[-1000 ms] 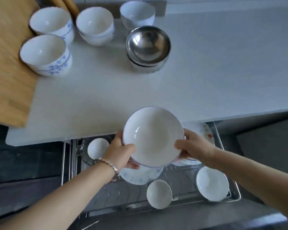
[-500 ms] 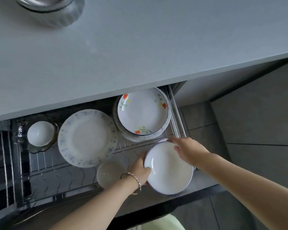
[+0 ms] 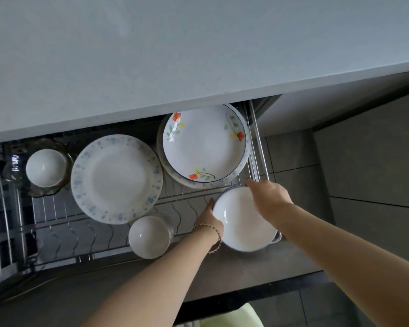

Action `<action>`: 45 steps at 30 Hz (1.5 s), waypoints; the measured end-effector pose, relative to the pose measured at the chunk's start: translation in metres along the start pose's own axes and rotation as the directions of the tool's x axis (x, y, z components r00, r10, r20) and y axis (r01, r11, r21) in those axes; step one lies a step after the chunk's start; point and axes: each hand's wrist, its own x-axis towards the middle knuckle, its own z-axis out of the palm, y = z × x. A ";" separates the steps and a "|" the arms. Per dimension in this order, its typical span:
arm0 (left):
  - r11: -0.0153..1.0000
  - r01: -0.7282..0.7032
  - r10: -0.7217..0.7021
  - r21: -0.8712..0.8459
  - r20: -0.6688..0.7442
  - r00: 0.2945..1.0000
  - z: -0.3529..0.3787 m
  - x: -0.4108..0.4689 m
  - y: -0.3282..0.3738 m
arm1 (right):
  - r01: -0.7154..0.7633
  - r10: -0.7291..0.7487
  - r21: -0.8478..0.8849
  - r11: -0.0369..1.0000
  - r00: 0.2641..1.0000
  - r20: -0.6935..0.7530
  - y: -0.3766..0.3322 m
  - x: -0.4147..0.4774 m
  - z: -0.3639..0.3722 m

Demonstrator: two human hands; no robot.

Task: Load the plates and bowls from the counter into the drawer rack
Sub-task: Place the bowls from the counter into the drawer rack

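Near right in the drawer rack [image 3: 182, 199], the white bowl [image 3: 242, 224] sat between the left hand [image 3: 208, 218] gripping its left rim and the right hand [image 3: 268, 199] clasping its far rim

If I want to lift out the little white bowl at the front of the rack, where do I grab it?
I'd pinch its rim on the near side, coming from above. The little white bowl stands upright, mouth up, and the speckled plate lies close behind it.
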 end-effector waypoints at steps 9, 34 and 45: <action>0.998 0.054 -0.053 -0.011 0.030 0.998 0.000 0.008 -0.008 | 0.027 -0.026 -0.076 0.997 1.000 0.014 -0.014 0.015 -0.001; 0.968 -0.198 0.150 -0.154 -0.274 0.950 -0.227 -0.090 -0.001 | 0.318 -0.318 0.119 0.941 0.948 -0.016 -0.149 -0.045 -0.143; 0.921 -0.385 0.298 -0.054 -0.537 0.789 -0.488 -0.133 0.036 | 0.342 -0.270 0.581 0.739 0.940 -0.210 -0.356 -0.006 -0.297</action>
